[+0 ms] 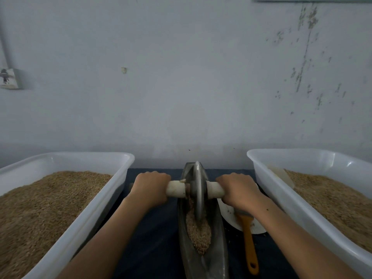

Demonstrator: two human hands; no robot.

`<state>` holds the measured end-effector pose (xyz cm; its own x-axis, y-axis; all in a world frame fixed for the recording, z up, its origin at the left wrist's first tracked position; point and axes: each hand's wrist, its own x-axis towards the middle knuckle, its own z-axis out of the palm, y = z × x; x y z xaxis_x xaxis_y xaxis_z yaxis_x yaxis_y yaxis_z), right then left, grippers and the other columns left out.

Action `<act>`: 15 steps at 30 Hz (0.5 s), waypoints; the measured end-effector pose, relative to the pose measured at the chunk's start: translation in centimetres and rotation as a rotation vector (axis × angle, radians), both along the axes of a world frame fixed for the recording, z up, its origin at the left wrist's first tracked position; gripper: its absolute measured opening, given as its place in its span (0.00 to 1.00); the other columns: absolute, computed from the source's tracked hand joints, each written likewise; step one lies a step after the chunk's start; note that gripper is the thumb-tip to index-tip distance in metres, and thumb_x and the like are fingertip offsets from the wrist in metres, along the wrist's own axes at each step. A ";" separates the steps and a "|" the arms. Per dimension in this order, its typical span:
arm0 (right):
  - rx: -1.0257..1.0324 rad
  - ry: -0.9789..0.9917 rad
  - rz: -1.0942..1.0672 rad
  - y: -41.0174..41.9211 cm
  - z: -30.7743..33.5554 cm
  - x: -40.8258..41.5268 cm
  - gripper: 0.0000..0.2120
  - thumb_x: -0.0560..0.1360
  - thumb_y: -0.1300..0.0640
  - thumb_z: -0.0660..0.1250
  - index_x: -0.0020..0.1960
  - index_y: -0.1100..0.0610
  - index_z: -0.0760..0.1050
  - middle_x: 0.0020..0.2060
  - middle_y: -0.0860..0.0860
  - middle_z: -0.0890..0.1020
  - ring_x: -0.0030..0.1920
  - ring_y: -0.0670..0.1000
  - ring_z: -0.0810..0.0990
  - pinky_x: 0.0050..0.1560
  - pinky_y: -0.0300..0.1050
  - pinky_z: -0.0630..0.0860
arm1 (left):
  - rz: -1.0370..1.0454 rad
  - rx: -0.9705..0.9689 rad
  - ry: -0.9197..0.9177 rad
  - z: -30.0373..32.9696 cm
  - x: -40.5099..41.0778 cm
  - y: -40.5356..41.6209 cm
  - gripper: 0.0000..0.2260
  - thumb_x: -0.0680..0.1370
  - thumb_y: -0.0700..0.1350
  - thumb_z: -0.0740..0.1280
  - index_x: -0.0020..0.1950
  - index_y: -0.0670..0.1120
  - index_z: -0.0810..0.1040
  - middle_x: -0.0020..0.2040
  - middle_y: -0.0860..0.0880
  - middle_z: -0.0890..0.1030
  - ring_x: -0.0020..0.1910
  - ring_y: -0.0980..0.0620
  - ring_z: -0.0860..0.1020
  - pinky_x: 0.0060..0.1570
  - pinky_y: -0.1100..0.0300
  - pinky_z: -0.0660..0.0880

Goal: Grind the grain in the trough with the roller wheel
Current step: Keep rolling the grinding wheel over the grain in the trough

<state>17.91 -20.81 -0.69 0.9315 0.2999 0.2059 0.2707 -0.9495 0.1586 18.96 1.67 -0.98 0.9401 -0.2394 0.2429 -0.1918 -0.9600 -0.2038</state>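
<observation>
Both hands are wrapped around the pale axle handle: the left hand (150, 188) and the right hand (238, 190) on either side of the metal roller wheel (198, 190). Between them the wheel stands upright in the boat-shaped trough (217, 256), whose grain (198, 232) lies nearer the person than the hands. An orange-handled brush (249, 244) lies under the right wrist, and white tubs (84, 224) of grain sit outside each arm.

One camera on my head looks forward and down, close over my forearms, facing the wall (181, 77) (wide-angle, so the tubs' edges bow outward).
</observation>
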 end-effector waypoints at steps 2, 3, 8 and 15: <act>0.001 0.000 0.007 0.0 0.0 -0.1 0.06 0.75 0.57 0.64 0.50 0.50 0.73 0.47 0.50 0.81 0.46 0.51 0.78 0.41 0.43 0.66 | -0.011 0.004 -0.012 0.0 -0.1 0.0 0.12 0.74 0.49 0.65 0.57 0.52 0.74 0.52 0.51 0.79 0.51 0.50 0.78 0.48 0.57 0.72; -0.009 0.027 0.011 -0.1 0.2 -0.2 0.07 0.75 0.58 0.64 0.52 0.51 0.73 0.48 0.50 0.81 0.47 0.51 0.79 0.41 0.43 0.67 | -0.018 0.012 0.009 0.1 -0.1 0.1 0.12 0.74 0.49 0.65 0.57 0.52 0.74 0.52 0.51 0.80 0.51 0.50 0.78 0.47 0.57 0.72; -0.047 0.310 0.018 -0.2 1.5 -0.4 0.15 0.71 0.57 0.70 0.57 0.52 0.74 0.49 0.51 0.80 0.44 0.49 0.77 0.41 0.42 0.70 | -0.016 -0.038 0.348 0.8 -0.4 0.5 0.18 0.72 0.49 0.71 0.60 0.50 0.75 0.52 0.50 0.80 0.50 0.51 0.77 0.48 0.58 0.72; -0.010 0.267 0.027 -0.4 1.2 -0.2 0.08 0.71 0.56 0.69 0.47 0.49 0.71 0.41 0.47 0.77 0.42 0.49 0.76 0.36 0.41 0.67 | -0.002 -0.008 0.232 0.6 0.0 -0.1 0.16 0.71 0.50 0.70 0.57 0.49 0.75 0.48 0.51 0.79 0.46 0.51 0.77 0.43 0.59 0.69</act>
<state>17.73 -21.18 0.48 0.9439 0.3264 -0.0495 0.3296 -0.9400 0.0878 19.01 1.56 -0.40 0.9704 -0.2404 0.0222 -0.2347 -0.9611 -0.1459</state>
